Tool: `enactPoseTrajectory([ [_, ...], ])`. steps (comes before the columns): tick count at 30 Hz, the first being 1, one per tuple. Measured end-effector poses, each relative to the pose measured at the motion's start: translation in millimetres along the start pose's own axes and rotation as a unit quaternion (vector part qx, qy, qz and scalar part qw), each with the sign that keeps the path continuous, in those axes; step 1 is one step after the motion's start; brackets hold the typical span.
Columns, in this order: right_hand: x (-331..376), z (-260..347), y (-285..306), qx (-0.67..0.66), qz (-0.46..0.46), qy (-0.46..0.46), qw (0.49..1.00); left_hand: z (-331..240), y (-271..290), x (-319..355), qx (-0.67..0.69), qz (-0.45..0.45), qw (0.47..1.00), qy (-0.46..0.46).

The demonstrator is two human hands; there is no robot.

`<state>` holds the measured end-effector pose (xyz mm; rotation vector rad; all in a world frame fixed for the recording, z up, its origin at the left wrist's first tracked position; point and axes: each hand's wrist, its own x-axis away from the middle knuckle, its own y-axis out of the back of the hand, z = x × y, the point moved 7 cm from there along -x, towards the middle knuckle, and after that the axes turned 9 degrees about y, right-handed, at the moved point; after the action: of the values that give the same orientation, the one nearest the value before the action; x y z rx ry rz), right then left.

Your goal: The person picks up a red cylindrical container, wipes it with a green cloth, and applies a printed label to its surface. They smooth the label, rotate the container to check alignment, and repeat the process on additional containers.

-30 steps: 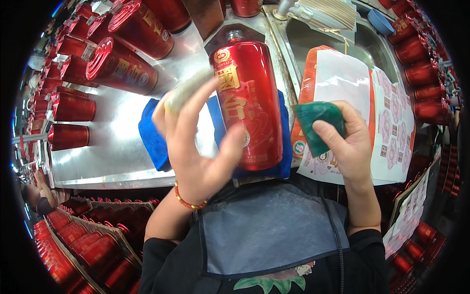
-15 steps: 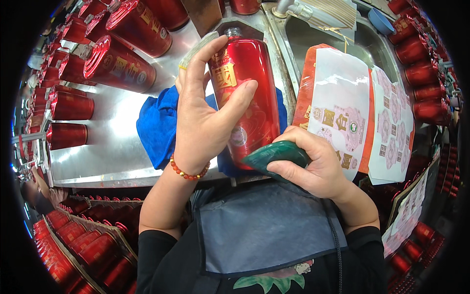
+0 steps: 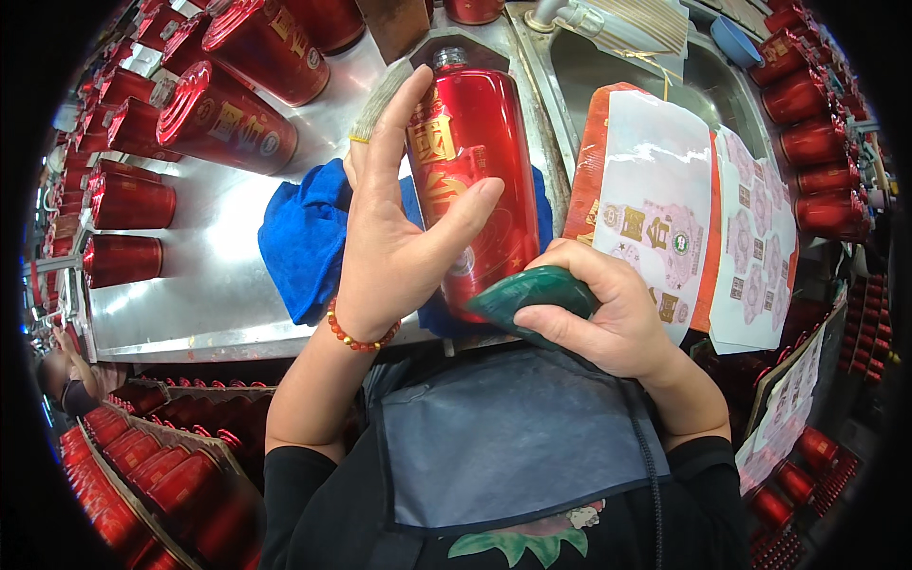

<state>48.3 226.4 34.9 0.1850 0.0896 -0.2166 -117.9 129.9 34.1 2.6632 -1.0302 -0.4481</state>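
A glossy red bottle with gold lettering lies before me, its bare threaded neck pointing away. My left hand holds its left side, index finger stretched toward the neck and thumb across the front. In my right hand is a smooth dark green scraper, pinched between thumb and fingers, its tip against the bottle's near end. Behind my left fingers shows a pale bristle brush; whether they hold it is hidden. A blue cloth is bunched under and beside the bottle.
Several red bottles stand on the metal table at left. Printed decal sheets lie at right, before a sink with a blue bowl. Racks of red bottles fill both sides. Far left, another person's arm shows.
My left thumb has slid a little down the bottle toward its near end, uncovering more of the front. The right hand keeps the scraper at nearly the same spot. The view shifts slightly.
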Motion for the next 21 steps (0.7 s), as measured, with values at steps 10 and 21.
enactPoseTrajectory([
  [10, -0.3, -0.7, 0.0, 0.004, 0.009, 0.003, 1.000, 3.8, -1.7, 0.8, 0.010, 0.012, 1.000, 0.009],
  [21, -45.2, 36.4, 48.1, 0.126, -0.062, 0.087, 0.986, 1.0, 3.8, 32.8, -0.045, 0.027, 0.998, -0.033],
])
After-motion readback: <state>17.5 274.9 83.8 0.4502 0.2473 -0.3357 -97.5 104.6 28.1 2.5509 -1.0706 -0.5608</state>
